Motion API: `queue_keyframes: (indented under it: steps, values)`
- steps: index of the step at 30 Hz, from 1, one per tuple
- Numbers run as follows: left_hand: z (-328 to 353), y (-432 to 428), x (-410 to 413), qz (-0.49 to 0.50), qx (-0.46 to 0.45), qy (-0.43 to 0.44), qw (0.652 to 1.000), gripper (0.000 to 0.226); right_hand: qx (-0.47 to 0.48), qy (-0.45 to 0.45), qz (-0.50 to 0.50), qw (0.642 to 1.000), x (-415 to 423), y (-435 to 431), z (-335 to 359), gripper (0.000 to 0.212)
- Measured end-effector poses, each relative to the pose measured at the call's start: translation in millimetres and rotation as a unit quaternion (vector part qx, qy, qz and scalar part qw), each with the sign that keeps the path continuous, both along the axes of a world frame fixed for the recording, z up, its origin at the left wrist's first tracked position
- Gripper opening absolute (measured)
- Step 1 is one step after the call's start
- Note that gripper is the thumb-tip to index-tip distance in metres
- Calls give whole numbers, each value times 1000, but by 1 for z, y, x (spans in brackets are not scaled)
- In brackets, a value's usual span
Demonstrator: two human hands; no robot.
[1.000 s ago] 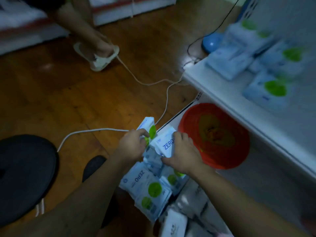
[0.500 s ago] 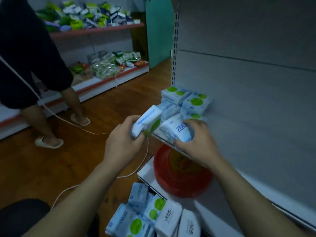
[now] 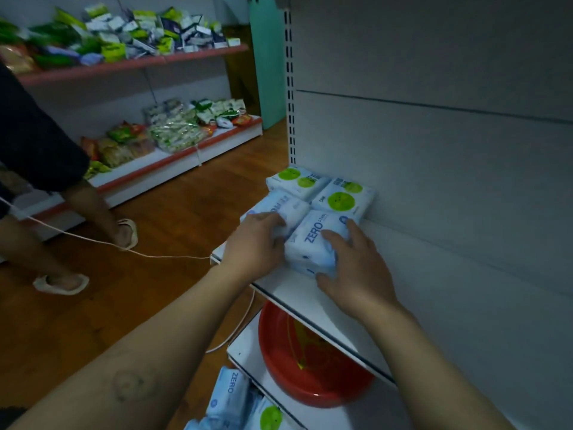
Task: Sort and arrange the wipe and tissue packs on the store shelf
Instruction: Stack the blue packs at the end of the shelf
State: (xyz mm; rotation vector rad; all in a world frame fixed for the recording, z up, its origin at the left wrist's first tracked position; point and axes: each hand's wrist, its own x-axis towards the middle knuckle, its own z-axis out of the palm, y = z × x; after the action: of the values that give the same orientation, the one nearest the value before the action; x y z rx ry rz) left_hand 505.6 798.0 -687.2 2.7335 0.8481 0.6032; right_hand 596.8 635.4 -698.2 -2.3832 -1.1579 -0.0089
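Pale-blue wipe packs lie under both hands. Left hand (image 3: 257,243) grips the front left pack (image 3: 282,206), fingers curled over its top, at the shelf (image 3: 310,294) edge; its print is too blurred to read. Right hand (image 3: 356,271) clasps the ZERO pack (image 3: 313,238) touching it on the right, "ZERO" legible. Behind, two packs with green discs: rear left pack (image 3: 297,178) and rear right pack (image 3: 342,198), by the back panel (image 3: 449,181). Count on shelf: four. Lower shelf (image 3: 248,358): one red basin (image 3: 310,377). Beneath, loose packs (image 3: 231,395), one marked "ZERO".
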Motion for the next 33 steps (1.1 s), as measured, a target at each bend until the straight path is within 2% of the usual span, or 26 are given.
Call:
queue_keyframes:
  steps: [6,10,12,14,16,18,19,22,27,30,33]
  values:
    - [-9,14,-5,-64,-59,-22,996,34,-1,7,-42,999,2,7,4,59]
    - [-1,21,-22,-73,-50,-53,995,37,-22,-3,-53,998,-6,4,9,67]
    - [0,21,-35,-63,-33,-65,995,36,23,-37,-65,997,-16,3,13,68]
    - [-2,15,-54,-47,-6,-76,996,32,106,-88,-54,989,-33,4,17,60]
    - [-10,6,-80,-24,3,-98,995,24,170,-112,-5,979,-57,5,21,48]
    - [-30,-2,-109,6,-16,-96,995,21,188,-91,69,975,-85,5,17,39]
    - [-45,-4,-123,21,-35,-72,997,23,161,-69,101,979,-100,5,11,35]
    - [-97,-10,-162,69,-103,59,991,31,-3,3,168,986,-137,5,-16,33]
    - [-182,-21,-206,129,-261,261,921,62,-240,55,190,950,-169,18,-83,41]
    - [-225,-26,-227,133,-286,301,900,65,-329,83,190,921,-186,23,-124,47]
    - [-270,-22,-253,180,-338,274,882,66,-397,66,214,890,-213,32,-168,55]
